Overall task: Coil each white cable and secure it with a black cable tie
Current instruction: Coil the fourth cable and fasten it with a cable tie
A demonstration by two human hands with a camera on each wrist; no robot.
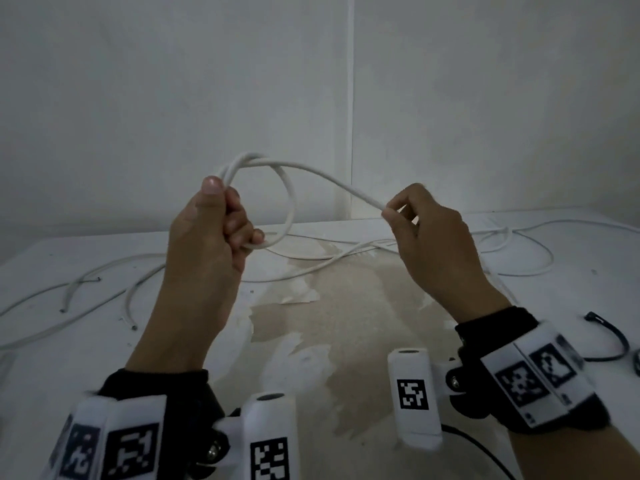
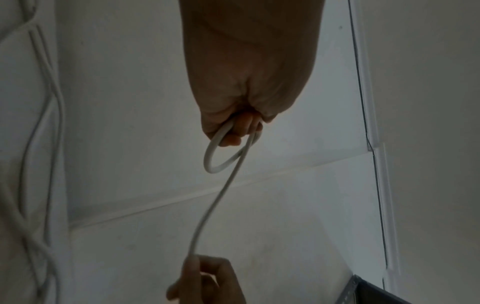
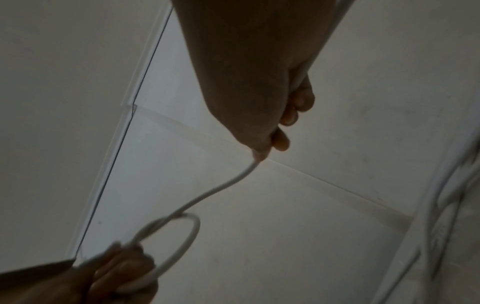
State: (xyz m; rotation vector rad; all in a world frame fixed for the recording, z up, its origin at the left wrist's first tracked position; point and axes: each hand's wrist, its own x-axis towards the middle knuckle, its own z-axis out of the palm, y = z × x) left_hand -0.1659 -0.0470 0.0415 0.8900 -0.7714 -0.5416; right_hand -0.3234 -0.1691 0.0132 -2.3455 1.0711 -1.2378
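Left hand [image 1: 211,233]: raised over the table [image 1: 381,341], fingers curled round a small coil [image 1: 289,202] of white cable [image 1: 332,180]
Right hand [image 1: 429,237]: thumb and forefinger pinching the same cable, which spans the gap between hands
Loose cables [image 1: 138,282]: several, sprawled on the table behind and to the left
Black tie [image 1: 613,337]: curved, on the table at right, near the right wrist
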